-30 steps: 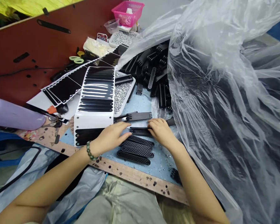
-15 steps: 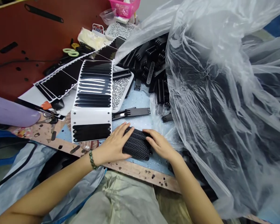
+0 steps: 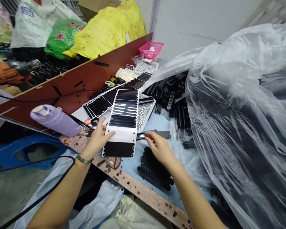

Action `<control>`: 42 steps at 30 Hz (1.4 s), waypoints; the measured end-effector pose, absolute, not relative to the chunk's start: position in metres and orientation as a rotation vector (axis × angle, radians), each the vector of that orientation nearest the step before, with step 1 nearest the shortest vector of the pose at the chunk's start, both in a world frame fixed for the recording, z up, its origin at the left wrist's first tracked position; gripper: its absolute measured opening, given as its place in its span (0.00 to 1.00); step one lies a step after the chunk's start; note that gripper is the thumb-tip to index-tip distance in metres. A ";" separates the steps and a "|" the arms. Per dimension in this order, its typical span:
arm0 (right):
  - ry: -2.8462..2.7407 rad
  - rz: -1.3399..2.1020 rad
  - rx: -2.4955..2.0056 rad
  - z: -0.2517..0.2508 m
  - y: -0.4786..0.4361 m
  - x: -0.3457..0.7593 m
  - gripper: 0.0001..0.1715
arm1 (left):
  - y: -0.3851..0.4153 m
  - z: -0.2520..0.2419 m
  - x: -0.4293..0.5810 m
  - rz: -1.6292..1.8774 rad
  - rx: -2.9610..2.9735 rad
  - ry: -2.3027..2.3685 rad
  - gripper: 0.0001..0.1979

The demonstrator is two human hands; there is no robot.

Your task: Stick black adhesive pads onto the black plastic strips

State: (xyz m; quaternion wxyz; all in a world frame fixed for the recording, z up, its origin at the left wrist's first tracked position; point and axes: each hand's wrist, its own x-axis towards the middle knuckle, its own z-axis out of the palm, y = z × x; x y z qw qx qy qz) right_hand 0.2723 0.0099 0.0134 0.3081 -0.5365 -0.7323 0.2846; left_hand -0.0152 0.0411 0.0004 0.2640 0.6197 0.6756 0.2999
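Note:
My left hand (image 3: 95, 140) pinches the left edge of a white sheet of black adhesive strips (image 3: 121, 133), its thumb on top of a bare white stretch. My right hand (image 3: 159, 148) hovers right of the sheet, its thumb and bent forefinger a little apart, with nothing visible between them. Just beyond its fingertips lies a flat black plastic piece with a toothed end (image 3: 162, 134). Beneath and left of the right wrist rests a group of black textured strips (image 3: 153, 173) on the blue table cover, partly hidden by that hand.
A tray of small metal pieces (image 3: 145, 113) lies beyond the sheet. Black plastic parts (image 3: 178, 98) spill from a large clear bag (image 3: 212, 111) on the right. A lilac bottle (image 3: 54, 119) leans at the left. A red-brown board (image 3: 69, 82) and pink basket (image 3: 151, 49) stand behind.
Both hands have let go of the textured strips, which stay on the table. My left hand has moved to the sheet's edge, my right towards the flat piece. The view has shifted left and up.

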 end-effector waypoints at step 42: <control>-2.337 0.231 -1.693 0.012 0.135 0.205 0.14 | 0.145 0.026 0.061 1.026 0.978 1.110 0.08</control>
